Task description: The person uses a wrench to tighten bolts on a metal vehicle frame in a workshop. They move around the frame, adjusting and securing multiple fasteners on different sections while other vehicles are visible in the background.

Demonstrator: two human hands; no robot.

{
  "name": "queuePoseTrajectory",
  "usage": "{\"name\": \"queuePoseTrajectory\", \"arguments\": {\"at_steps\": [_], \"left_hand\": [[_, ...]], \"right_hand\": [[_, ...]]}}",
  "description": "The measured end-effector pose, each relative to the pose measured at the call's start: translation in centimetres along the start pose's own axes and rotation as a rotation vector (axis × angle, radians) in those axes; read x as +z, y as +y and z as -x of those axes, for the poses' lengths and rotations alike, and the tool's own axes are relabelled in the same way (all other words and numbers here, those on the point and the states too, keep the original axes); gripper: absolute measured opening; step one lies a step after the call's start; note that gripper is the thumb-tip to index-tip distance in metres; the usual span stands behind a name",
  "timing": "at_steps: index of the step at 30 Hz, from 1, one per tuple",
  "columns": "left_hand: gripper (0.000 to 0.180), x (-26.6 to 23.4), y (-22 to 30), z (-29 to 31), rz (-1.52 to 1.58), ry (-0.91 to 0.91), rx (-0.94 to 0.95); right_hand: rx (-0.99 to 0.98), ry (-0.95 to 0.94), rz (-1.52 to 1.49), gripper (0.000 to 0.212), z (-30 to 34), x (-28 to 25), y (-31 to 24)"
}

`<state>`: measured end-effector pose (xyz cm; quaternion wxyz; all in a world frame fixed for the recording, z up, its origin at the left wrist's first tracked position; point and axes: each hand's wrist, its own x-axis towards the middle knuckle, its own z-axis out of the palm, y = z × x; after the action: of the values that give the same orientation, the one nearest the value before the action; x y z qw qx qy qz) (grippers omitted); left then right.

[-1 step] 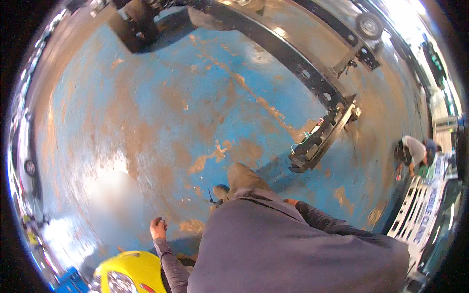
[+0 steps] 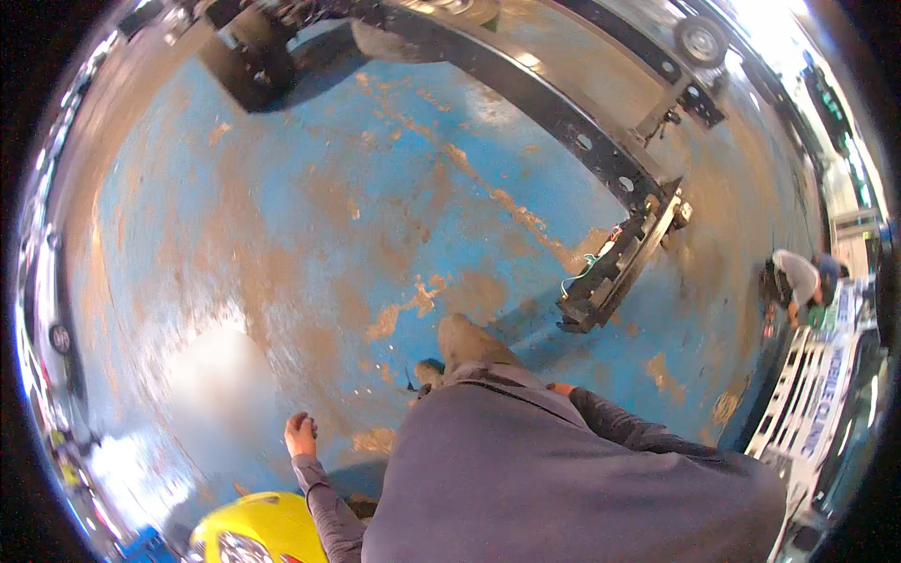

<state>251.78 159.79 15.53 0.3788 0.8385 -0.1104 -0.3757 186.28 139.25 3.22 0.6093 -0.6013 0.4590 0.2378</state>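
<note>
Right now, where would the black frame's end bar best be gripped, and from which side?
Likely by the near tip of the end bar, with the right hand, from the person's side: the bar juts from the rail toward them, and thin wires by its left edge are best avoided.

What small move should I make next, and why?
Perhaps draw your left hand in toward your body: it is out to the side, and in this view the yellow vehicle appears close beside your left sleeve. I can't tell whether that hand holds anything.
</note>
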Motion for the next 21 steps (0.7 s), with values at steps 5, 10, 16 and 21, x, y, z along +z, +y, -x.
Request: {"name": "queuePoseTrajectory", "arguments": {"at_steps": [5,10,16,21], "left_hand": [[0.029,5.9,16.4,-11.1,-0.018,-0.178,0.201],[0.03,15.7,28.9,-13.8,-0.117,-0.518,0.311],[0.03,24.8,41.2,-15.4,-0.323,-0.979,0.452],[0.035,34.1,50.8,-17.4,-0.537,-1.367,0.656]], "right_hand": [[-0.071,0.284,-0.359,0.036,-3.0,2.4,-5.4],[0.086,0.508,-0.302,0.03,-6.3,-0.1,-12.2],[0.164,0.847,-0.932,0.02,-2.6,-8.7,-26.3],[-0.071,0.973,-1.028,0.022,-2.5,-20.0,-37.0]]}}
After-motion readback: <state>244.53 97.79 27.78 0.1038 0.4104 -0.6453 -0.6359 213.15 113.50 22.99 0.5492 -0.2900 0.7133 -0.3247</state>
